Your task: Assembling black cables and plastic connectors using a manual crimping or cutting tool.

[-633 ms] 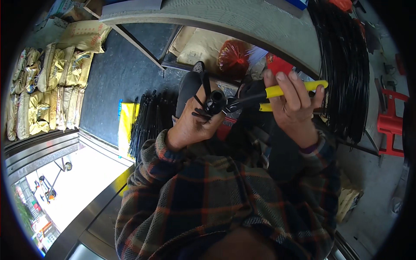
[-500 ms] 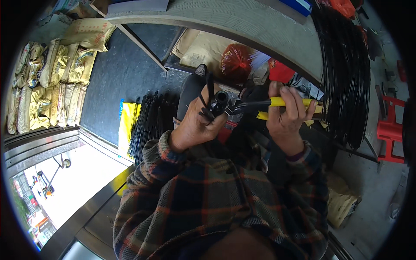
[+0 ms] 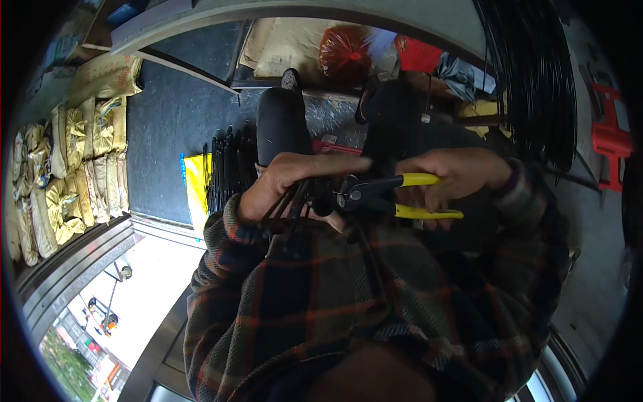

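Observation:
My left hand point(image 3: 287, 175) is closed around a black tubular piece point(image 3: 323, 195) with thin dark strands point(image 3: 287, 206) sticking out below it. Its thumb stretches to the right above the piece. Yellow-handled pliers point(image 3: 418, 179) lie level in front of my torso, their dark metal head touching or right beside the black piece. Wrapped loosely about the handles is my right hand point(image 3: 462, 169), slightly blurred, with fingers showing between the two grips. Its fingertips come close to my left thumb, beside something dark I cannot make out.
A bundle of long black strands point(image 3: 541, 87) hangs off the table point(image 3: 308, 12) at right. More black strands point(image 3: 231, 171) stand beside a yellow sheet point(image 3: 196, 191) at left. Packed sacks point(image 3: 84, 164) line the far left. A red stool point(image 3: 608, 137) stands at right.
Both hands and the pliers have come nearer my torso. My right hand has shifted its hold, reaching further left over the handles. My left thumb now extends rightward. The whole view has turned slightly.

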The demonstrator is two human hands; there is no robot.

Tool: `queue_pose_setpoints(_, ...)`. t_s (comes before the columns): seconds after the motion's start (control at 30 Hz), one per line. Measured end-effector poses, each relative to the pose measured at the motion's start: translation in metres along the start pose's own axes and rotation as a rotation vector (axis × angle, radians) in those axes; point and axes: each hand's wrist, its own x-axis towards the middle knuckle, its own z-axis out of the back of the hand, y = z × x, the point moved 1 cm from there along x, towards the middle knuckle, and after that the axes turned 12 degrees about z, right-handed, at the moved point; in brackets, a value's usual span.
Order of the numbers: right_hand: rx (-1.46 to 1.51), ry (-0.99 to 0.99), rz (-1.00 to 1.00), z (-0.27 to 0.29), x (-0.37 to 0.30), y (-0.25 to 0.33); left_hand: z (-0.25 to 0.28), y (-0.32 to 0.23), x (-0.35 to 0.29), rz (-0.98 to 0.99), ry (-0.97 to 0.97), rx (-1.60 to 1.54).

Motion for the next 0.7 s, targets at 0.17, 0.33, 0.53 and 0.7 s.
queue_pose_setpoints(0.17,-0.797,-0.337,0.425,-0.017,-0.004,0.004,-0.005,0.013,-0.003,0.058,-0.246,0.177)
queue_pose_setpoints(0.33,-0.853,-0.296,0.252,-0.021,-0.007,-0.002,-0.001,0.005,0.0,0.096,-0.157,0.208)
queue_pose_setpoints(0.53,0.303,0.083,0.088,-0.012,-0.004,-0.016,-0.002,0.016,0.004,-0.067,-0.054,0.132)
queue_pose_setpoints(0.7,-1.148,-0.465,0.398,-0.029,-0.013,-0.001,-0.005,0.018,0.006,0.028,-0.24,0.057)
